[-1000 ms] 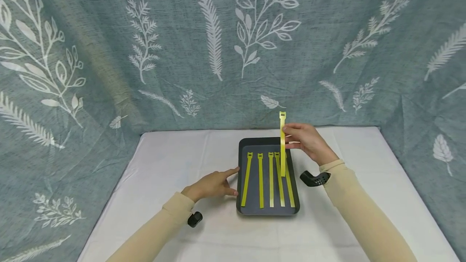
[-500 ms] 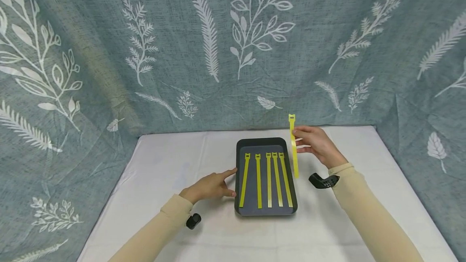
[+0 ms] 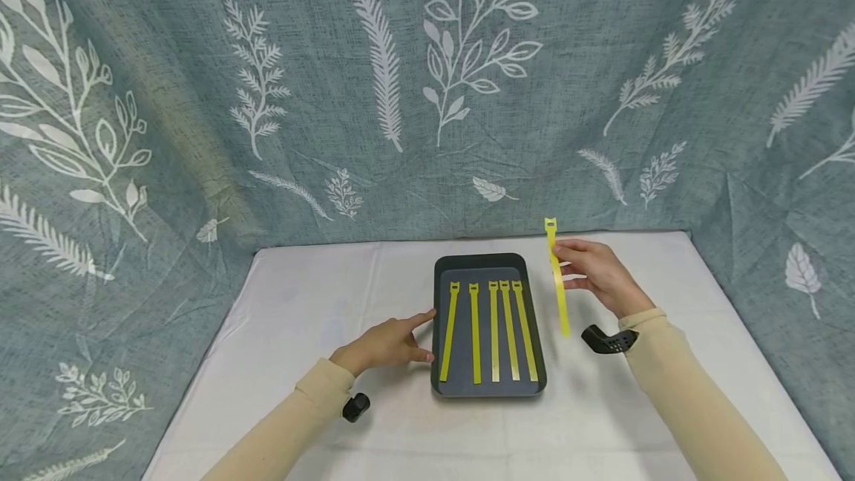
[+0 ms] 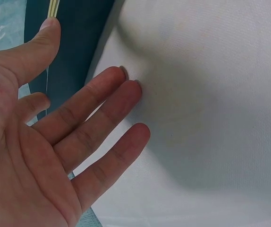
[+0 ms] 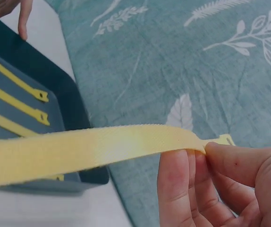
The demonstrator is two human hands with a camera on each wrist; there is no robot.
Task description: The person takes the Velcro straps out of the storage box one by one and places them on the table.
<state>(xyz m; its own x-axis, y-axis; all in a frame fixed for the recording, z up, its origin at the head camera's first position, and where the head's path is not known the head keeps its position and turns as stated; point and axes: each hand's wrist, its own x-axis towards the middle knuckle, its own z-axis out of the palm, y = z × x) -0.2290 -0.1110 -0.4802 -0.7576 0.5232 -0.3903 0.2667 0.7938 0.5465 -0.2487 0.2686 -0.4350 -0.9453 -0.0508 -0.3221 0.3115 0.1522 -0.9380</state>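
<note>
My right hand [image 3: 600, 274] pinches one yellow hook-and-loop cable tie [image 3: 559, 294] near its slotted head, between thumb and fingers. The tie hangs to the right of a dark grey tray [image 3: 479, 261], apart from it; in the right wrist view its strap [image 5: 93, 147] stretches across to the left. Several more yellow cable ties [image 3: 475, 336] lie side by side in the tray, heads toward the back. My left hand [image 3: 382, 344] is at the tray's left side, forefinger and thumb against the rim. In the left wrist view, this hand's fingers [image 4: 97, 125] are spread and fairly straight.
A white cloth [image 3: 334, 288] covers the table under the tray. Behind and at both sides hangs a blue-green curtain [image 3: 414, 191] with white leaf prints. A black wrist device [image 3: 609, 340] sits on the right wrist, another device [image 3: 356, 407] on the left.
My right hand has carried its cable tie from above the tray's right part out to the right, past the rim. The left hand stays at the tray, and the ties inside lie as before.
</note>
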